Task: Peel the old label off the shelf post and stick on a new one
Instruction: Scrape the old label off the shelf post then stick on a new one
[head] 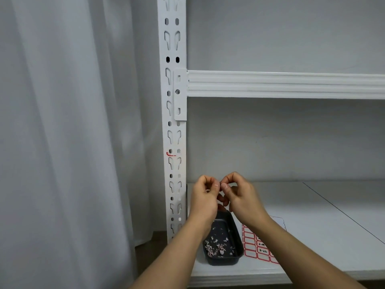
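The white slotted shelf post [174, 142] stands upright left of centre. A small red corner remnant of the old label [170, 154] clings to it about halfway down. My left hand [205, 197] and my right hand [239, 195] meet just right of the post, above the lower shelf. Their fingertips are curled and pinched together over something tiny that I cannot make out. A sheet of red-bordered labels [257, 248] lies on the shelf under my right forearm, some with handwriting.
A dark rectangular tray [237, 234] with several label scraps sits on the lower shelf board [312, 226] below my hands. A white shelf beam [285, 84] crosses above. A pale curtain [73, 132] hangs left of the post.
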